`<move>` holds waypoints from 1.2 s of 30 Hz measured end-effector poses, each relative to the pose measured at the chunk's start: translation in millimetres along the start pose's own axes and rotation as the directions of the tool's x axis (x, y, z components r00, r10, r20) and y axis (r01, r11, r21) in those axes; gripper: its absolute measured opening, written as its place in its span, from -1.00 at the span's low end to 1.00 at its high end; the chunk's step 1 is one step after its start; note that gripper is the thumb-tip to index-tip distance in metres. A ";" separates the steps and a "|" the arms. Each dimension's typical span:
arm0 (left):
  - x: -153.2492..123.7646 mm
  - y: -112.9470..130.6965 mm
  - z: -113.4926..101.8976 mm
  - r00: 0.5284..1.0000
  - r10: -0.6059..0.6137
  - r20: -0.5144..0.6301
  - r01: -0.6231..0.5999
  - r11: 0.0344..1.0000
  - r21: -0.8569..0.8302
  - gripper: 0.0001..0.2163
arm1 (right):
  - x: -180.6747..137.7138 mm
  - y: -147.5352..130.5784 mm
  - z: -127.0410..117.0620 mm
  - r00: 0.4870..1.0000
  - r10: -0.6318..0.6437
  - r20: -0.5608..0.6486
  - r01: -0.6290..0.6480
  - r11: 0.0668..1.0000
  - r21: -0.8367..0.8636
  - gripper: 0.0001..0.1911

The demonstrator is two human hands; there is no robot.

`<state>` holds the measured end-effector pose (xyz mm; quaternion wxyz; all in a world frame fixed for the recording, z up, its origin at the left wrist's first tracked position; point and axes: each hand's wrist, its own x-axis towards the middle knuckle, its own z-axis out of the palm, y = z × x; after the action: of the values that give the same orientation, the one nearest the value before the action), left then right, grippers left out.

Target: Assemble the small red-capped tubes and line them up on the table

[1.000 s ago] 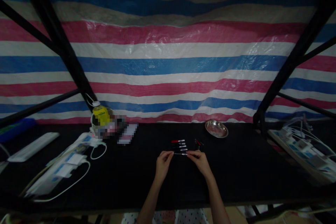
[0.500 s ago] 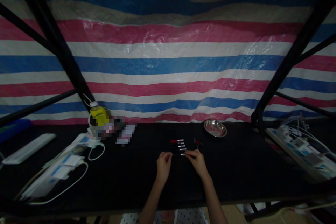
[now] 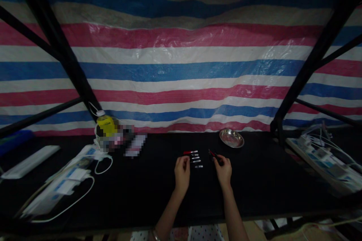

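Red, dark and silvery, the sticks (image 3: 195, 157) lie at lower centre; I judge them light, stiff, slick, best pinched mid-length. Left hand (image 3: 182, 173) beside them, right hand (image 3: 224, 171) at small parts (image 3: 211, 153); I can't tell whether either's fingers grip.

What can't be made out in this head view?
In the head view:
Whether the right hand grips or touches the red-and-black pieces: too small, dark.
Left ends of some silver-ended pieces: behind the left hand.
Lower part of the yellow bottle: pixelated.
Rest of the blue container: cut by the left edge.
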<state>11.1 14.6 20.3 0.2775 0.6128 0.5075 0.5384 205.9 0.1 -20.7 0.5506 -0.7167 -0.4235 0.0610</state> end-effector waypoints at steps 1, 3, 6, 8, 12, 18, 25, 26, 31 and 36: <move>1.3 8.2 9.8 0.991 0.090 0.096 -0.094 0.995 0.040 -0.80 | -0.4 0.1 1.0 0.999 -0.017 0.035 0.018 0.999 -0.039 -0.64; 4.7 22.0 31.1 0.922 0.216 0.322 -0.274 0.950 0.148 -0.75 | -1.5 0.1 2.8 0.995 -0.042 0.094 0.052 0.992 -0.113 -0.65; 9.2 31.2 59.0 0.794 0.239 0.560 -0.458 0.840 0.291 -0.62 | -2.1 1.6 3.4 0.988 -0.062 0.143 0.087 0.982 -0.170 -0.65; 9.9 30.5 71.1 0.740 0.197 0.642 -0.515 0.781 0.353 -0.62 | -1.7 3.4 2.8 0.985 -0.072 0.154 0.099 0.980 -0.174 -0.67; 5.7 23.3 79.2 0.715 0.167 0.679 -0.570 0.703 0.427 -0.65 | -1.5 4.5 2.4 0.978 -0.100 0.181 0.133 0.974 -0.184 -0.69; -5.0 18.0 73.8 0.748 0.189 0.636 -0.558 0.698 0.449 -0.66 | -2.3 0.6 2.3 0.971 -0.093 0.220 0.144 0.963 -0.226 -0.71; -17.4 22.7 60.3 0.826 0.225 0.517 -0.482 0.757 0.441 -0.70 | -4.0 -9.6 -5.7 0.986 -0.054 0.157 0.037 0.993 0.110 -0.73; -19.1 23.7 57.4 0.846 0.249 0.471 -0.463 0.780 0.421 -0.70 | -5.5 -11.8 -7.0 0.990 -0.033 0.136 0.005 0.980 0.199 -0.72; -28.1 27.8 44.4 0.945 0.262 0.194 -0.304 0.923 0.234 -0.75 | -21.1 -27.3 -11.0 0.972 0.207 0.111 -0.234 0.810 0.538 -0.51; -36.1 38.2 34.9 0.970 0.222 0.095 -0.227 0.973 0.040 -0.80 | -33.0 -60.1 -13.3 0.913 0.279 0.297 -0.407 0.604 0.685 -0.46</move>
<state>59.7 -24.1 31.2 0.2218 0.6968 0.4354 0.5251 159.9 -29.9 22.4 0.7333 -0.4947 -0.2595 0.3875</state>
